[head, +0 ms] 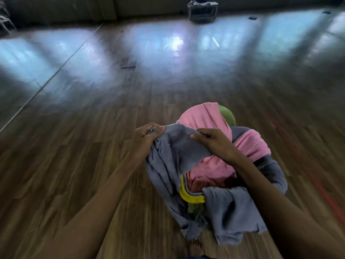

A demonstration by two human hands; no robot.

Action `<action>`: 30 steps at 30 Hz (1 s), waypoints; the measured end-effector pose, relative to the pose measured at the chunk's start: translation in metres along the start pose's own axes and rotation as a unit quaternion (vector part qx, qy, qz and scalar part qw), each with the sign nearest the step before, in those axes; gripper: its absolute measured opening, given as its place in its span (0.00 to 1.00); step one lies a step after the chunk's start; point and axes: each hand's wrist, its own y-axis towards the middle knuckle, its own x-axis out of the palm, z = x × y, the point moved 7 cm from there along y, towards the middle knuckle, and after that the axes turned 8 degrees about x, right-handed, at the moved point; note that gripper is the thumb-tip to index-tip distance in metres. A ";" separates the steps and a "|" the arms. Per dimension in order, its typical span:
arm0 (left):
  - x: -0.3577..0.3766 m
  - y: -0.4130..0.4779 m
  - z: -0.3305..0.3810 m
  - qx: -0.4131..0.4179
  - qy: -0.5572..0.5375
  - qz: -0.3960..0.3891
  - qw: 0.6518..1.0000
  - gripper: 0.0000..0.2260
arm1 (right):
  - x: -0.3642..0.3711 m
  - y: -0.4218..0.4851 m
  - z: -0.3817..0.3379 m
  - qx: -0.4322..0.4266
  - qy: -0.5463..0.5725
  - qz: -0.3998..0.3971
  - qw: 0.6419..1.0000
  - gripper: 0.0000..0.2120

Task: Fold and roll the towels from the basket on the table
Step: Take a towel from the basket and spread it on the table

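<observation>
Forearms [104,184] out, my left hand [145,137] bunching and right hand [211,142] pinching the grey towel [177,148] over the basket [188,195]; soft, light, limp. I'd judge corners hold best.

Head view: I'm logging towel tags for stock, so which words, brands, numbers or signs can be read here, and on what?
No text can be read anywhere.
Grey towel: no tag or print shows.
Pink towels: plain, no print shows.
Basket: no label shows on its yellow rim.
Dark box by the far wall: too blurred to tell whether it bears any text.
</observation>
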 end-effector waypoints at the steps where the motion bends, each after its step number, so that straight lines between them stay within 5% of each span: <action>1: 0.004 -0.006 0.003 0.006 -0.010 -0.007 1.000 0.15 | 0.000 -0.013 0.000 0.005 0.008 0.009 1.000 0.17; 10: 0.076 -0.064 0.043 0.025 -0.083 -0.138 0.987 0.14 | -0.042 -0.173 0.008 0.059 0.009 0.183 0.981 0.16; 21: 0.276 -0.119 0.158 0.098 -0.151 -0.322 0.930 0.09 | -0.162 -0.405 0.036 0.153 0.092 0.341 0.923 0.11; 30: 0.517 -0.200 0.261 0.139 -0.176 -0.485 0.845 0.09 | -0.283 -0.595 0.072 0.192 0.043 0.551 0.811 0.08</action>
